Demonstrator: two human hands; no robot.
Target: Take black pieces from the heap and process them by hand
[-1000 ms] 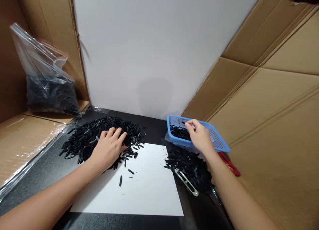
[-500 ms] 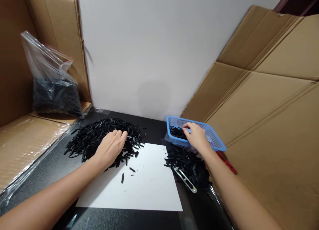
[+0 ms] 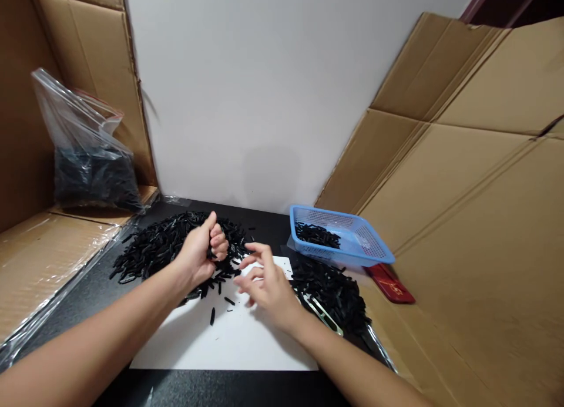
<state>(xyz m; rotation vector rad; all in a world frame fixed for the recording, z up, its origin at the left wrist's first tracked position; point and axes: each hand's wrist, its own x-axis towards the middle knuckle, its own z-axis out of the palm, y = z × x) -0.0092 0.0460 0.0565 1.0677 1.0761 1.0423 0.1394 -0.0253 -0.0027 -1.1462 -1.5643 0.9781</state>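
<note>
My left hand (image 3: 201, 249) is closed, thumb up and fingers curled in, above the right side of a large heap of thin black pieces (image 3: 154, 242). Whatever it may hold is hidden inside the curled fingers. Close by, my right hand (image 3: 267, 286) hovers over a white sheet of paper (image 3: 229, 348) with its fingers apart and nothing seen between them. A few loose black pieces, one of them a longer sliver (image 3: 212, 316), lie on the paper. At the right, a blue plastic basket (image 3: 363, 255) has a small pile of black pieces (image 3: 318, 235) in its left end.
A second black heap (image 3: 337, 292) lies before the basket, with a slotted metallic strip (image 3: 324, 316) along its left edge. Beside it is a red flat object (image 3: 390, 283). A clear bag of dark material (image 3: 94, 178) stands at left. Cardboard panels (image 3: 476, 219) flank the white wall (image 3: 264, 90).
My right hand has left the basket and come left over the paper, its fingers spreading. My left hand has lifted from the large heap and turned thumb up, fingers curled.
</note>
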